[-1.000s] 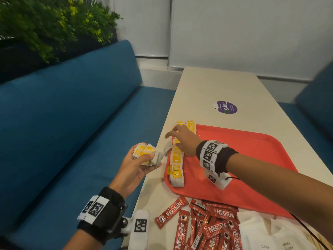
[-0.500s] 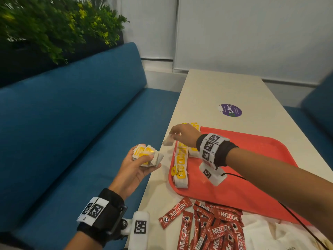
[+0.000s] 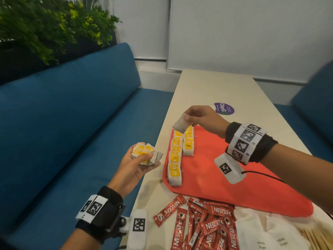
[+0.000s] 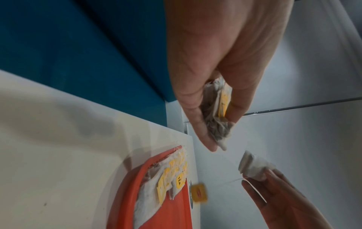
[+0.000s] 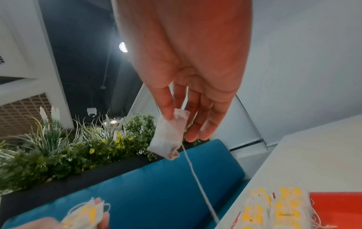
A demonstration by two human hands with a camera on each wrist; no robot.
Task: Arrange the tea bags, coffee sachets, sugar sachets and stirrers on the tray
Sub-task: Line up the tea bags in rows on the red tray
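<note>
A red tray (image 3: pixel 225 179) lies on the pale table (image 3: pixel 216 87), with two rows of yellow-tagged tea bags (image 3: pixel 175 159) along its left edge. My right hand (image 3: pixel 201 117) hovers above the rows and pinches one tea bag (image 3: pixel 180 125) (image 5: pixel 169 136) by its top corner; its string (image 5: pixel 197 178) and yellow tag (image 4: pixel 198 192) dangle below. My left hand (image 3: pixel 138 163) is held off the table's left edge and grips a bundle of tea bags (image 3: pixel 146 153) (image 4: pixel 217 111). Red Nescafe coffee sachets (image 3: pixel 203 226), white sugar sachets (image 3: pixel 266 233) and wooden stirrers (image 3: pixel 317 237) lie near the tray's front edge.
A blue bench (image 3: pixel 63 132) runs along the table's left side, with green plants (image 3: pixel 45 27) behind it. A purple sticker (image 3: pixel 224 108) sits on the table beyond the tray. Another blue seat (image 3: pixel 315 105) is at the right.
My right hand has risen from the tea bag rows, lifting a single tea bag into the air above them. The left hand stays put with its bundle.
</note>
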